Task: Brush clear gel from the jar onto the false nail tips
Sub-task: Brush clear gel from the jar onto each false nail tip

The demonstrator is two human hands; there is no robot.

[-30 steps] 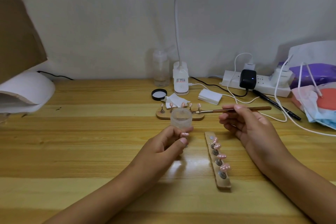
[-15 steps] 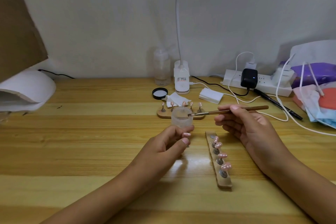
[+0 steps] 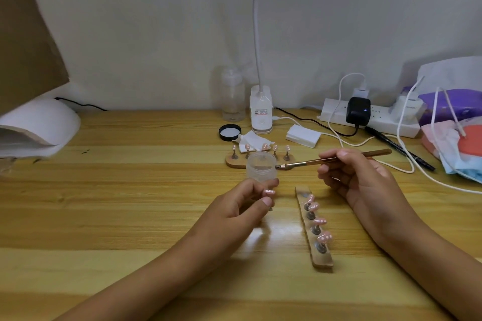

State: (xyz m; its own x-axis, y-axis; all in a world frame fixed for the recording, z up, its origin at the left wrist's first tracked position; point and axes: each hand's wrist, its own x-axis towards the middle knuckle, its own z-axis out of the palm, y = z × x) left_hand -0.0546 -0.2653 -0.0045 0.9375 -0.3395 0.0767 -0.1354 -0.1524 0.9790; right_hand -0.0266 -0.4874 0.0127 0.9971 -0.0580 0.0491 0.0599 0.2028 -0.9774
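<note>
Left hand (image 3: 242, 207): fingers curled, thumb and fingertips pinching one pink false nail tip with white dots (image 3: 269, 192); small clear plastic jar (image 3: 261, 167) stands uncapped just beyond its fingertips. Right hand (image 3: 361, 181): closed in a pen grip on a slim brown-handled brush (image 3: 336, 160), held level and pointing toward the left hand, ferrule end meeting the jar's right wall, bristles not discernible. Between the hands, a narrow wooden strip holder (image 3: 317, 255) carries four more pink tips (image 3: 319, 221) on pegs; a second wooden holder (image 3: 233, 162) with tips stands beyond the jar.
</note>
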